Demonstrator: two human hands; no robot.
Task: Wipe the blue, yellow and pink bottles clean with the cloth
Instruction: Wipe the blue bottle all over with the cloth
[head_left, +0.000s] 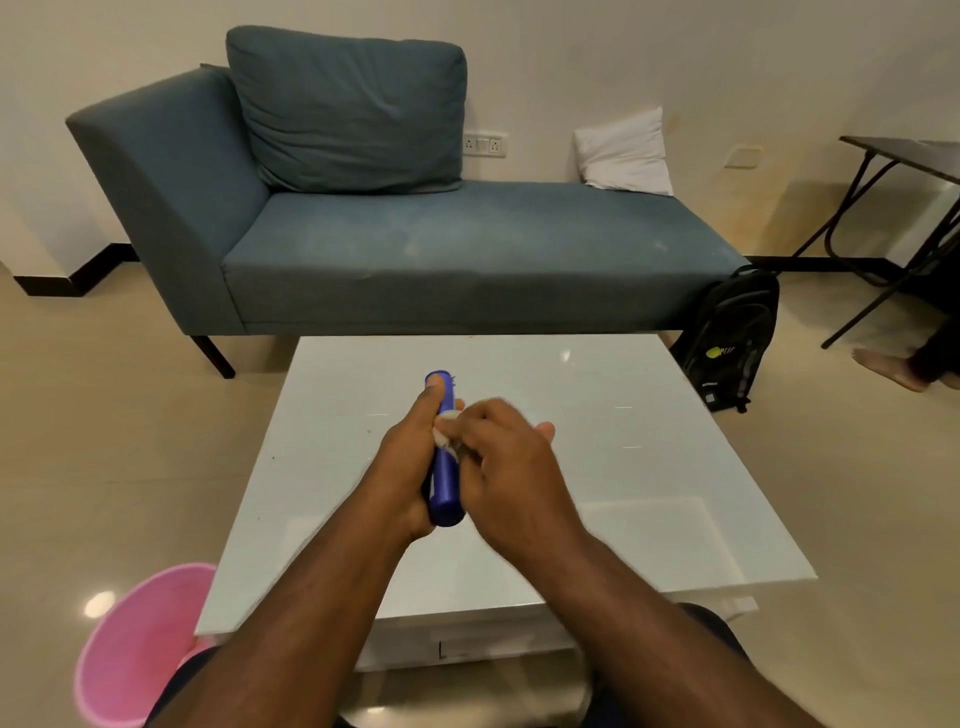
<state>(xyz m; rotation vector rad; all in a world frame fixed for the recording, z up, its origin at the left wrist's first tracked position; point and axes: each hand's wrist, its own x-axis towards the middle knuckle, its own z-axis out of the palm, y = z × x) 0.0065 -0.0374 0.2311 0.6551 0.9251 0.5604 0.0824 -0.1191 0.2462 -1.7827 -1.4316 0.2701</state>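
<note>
The blue bottle is held above the middle of the tabletop, the left hand clenched round it; the right hand pinches the cloth against it. It looks light, stiff, perhaps slippery; best held near the base.

The table top lies bare right and left of centre frame; a pink bin crowds its lower-left corner, a sofa bounds the far edge.
</note>
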